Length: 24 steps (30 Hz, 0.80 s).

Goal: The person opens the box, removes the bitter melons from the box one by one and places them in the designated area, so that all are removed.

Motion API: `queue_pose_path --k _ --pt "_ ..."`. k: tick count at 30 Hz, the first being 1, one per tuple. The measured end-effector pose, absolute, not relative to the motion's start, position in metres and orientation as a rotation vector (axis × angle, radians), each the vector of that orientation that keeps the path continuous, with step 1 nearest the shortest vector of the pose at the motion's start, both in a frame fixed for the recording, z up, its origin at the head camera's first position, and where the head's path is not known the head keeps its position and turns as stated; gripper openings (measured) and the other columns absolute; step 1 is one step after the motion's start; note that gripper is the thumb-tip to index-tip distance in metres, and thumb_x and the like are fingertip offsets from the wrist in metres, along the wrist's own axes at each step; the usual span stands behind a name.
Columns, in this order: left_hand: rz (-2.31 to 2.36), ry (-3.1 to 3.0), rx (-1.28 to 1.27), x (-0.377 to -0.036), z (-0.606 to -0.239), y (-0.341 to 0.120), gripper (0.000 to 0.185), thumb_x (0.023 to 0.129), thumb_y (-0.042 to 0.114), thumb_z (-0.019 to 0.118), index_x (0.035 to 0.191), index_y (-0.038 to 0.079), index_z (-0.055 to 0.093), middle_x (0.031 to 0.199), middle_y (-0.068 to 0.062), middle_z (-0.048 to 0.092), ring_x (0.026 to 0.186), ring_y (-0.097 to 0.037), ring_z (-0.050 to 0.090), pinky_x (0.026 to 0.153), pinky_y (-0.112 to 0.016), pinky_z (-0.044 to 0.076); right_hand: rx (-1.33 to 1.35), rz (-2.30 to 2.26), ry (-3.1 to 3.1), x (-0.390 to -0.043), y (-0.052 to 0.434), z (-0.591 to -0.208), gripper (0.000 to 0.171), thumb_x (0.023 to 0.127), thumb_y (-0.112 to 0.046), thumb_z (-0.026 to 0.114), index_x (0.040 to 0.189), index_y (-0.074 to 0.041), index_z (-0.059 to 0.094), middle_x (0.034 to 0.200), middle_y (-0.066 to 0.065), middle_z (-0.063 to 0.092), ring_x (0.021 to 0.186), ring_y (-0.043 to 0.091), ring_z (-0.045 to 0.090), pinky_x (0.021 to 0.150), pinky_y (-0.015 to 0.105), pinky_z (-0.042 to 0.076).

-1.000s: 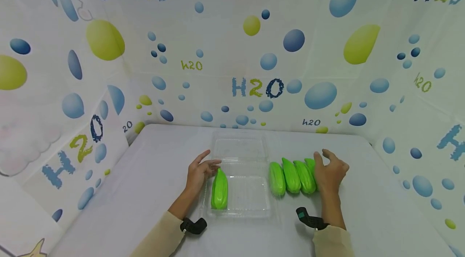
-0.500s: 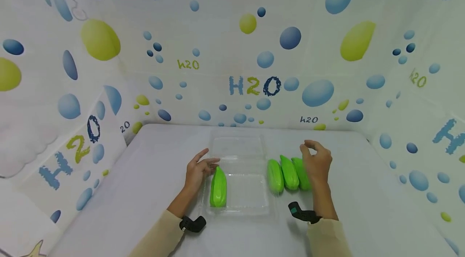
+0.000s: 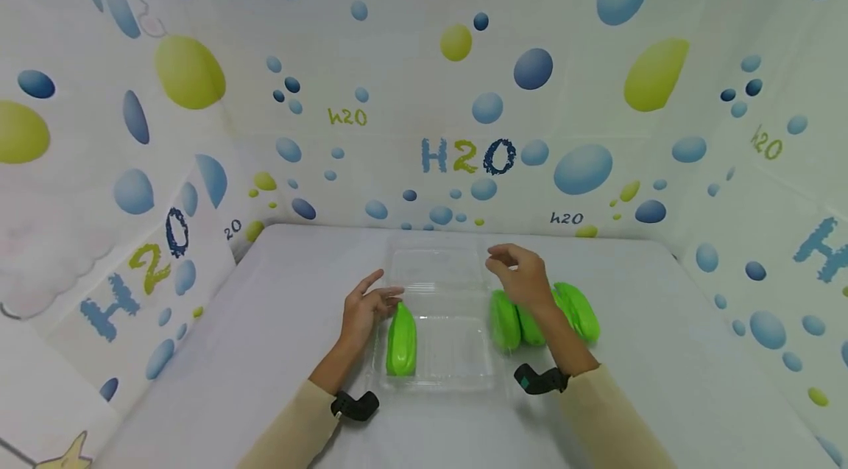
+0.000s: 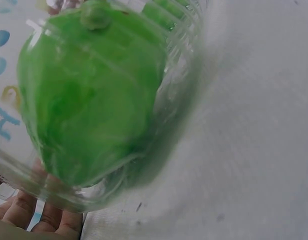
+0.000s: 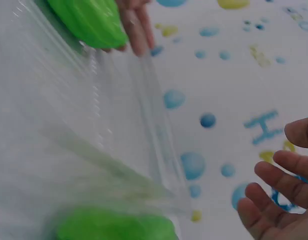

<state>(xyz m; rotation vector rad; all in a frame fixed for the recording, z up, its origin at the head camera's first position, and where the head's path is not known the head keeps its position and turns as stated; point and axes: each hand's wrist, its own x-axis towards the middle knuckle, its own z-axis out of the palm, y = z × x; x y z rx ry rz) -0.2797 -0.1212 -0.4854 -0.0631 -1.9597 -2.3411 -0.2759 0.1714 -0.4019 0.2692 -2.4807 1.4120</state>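
A clear plastic clamshell box (image 3: 457, 373) lies open on the white table, its lid (image 3: 437, 266) folded back. One green gourd (image 3: 401, 340) lies along the box's left side; the left wrist view shows this gourd (image 4: 89, 95) through the clear wall. My left hand (image 3: 364, 307) rests against the box's left edge beside that gourd, fingers straight. A row of loose green gourds (image 3: 578, 311) lies just right of the box. My right hand (image 3: 520, 279) hovers above the row's left end, near the lid's right corner. Its fingers (image 5: 279, 190) are loosely curled and hold nothing.
Bubble-patterned cloth walls (image 3: 464, 123) close in the table on three sides. The bare white tabletop (image 3: 278, 292) stretches left of the box and right of the gourds. A black wrist camera (image 3: 539, 379) sits on each forearm.
My right hand has moved left from the far end of the gourd row to above its left end, uncovering the rightmost gourds. My left hand has stayed at the box.
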Motion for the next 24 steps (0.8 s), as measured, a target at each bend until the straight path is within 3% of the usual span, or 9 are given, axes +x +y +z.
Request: queue_pose_path --k 9,17,24 --pt "-2.332 -1.977 -0.075 -0.280 -0.484 -0.118 0.068 0.084 -0.014 0.040 0.151 -0.001 0.042 0.120 -0.029 0.068 0.106 -0.041 0.070 0.078 -0.027 0.057 0.348 1.671 -2.655 -0.264 0.133 -0.417 0.026 0.094 -0.015 0.068 0.117 -0.003 0.071 0.102 0.007 0.071 0.096 0.036 0.068 0.070 0.036 0.058" --pt "-2.338 -1.984 -0.052 -0.280 -0.483 -0.121 0.069 0.084 -0.014 0.040 0.151 -0.001 0.041 0.120 -0.027 0.069 0.107 -0.041 0.069 0.078 -0.027 0.057 0.448 1.592 -2.900 -0.262 0.107 -0.426 0.039 0.093 -0.018 0.069 0.127 0.001 0.063 0.103 0.006 0.069 0.088 0.028 0.069 0.065 0.034 0.058" --pt "-2.341 -1.971 -0.071 -0.281 -0.485 -0.122 0.068 0.085 -0.014 0.040 0.151 -0.001 0.042 0.120 -0.029 0.068 0.106 -0.041 0.070 0.079 -0.029 0.058 0.368 1.727 -3.095 -0.254 0.080 -0.428 0.054 0.091 -0.026 0.073 0.135 0.001 0.057 0.096 0.010 0.070 0.077 0.028 0.069 0.065 0.040 0.060"
